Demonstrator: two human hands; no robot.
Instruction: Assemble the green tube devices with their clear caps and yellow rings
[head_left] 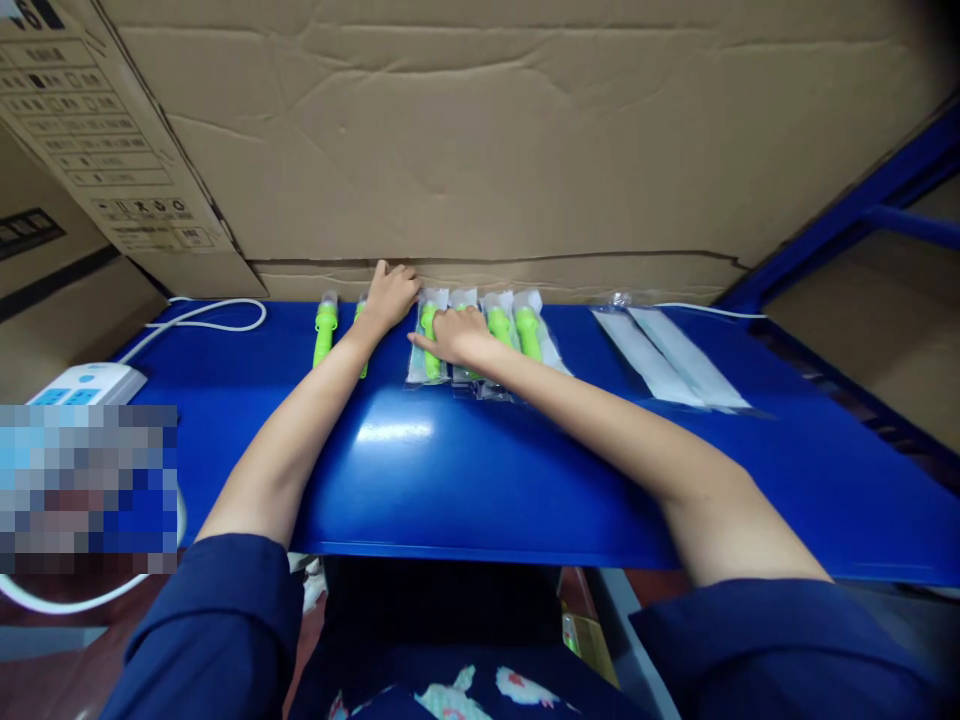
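A row of lime-green, torch-like sticks with clear domed tops lies along the back of the blue table. At the left end, a loose stick [324, 335] has no bag around it. My left hand [391, 298] reaches over a second loose stick [364, 365], partly hidden under it, and its fingers are spread near the cardboard wall. To the right, several sticks lie on clear bags, side by side. My right hand [459, 335] rests palm down over the bagged sticks, thumb apart, next to the leftmost bagged stick [431, 345]. It partly covers the neighbouring one.
Two flat, pale bagged strips [667, 355] lie on the right of the blue table [480, 480]. Tall cardboard [525, 130] closes off the back. A white power strip [94, 385] with a looped cable [225, 305] is at left. A blue metal frame [840, 215] stands at right.
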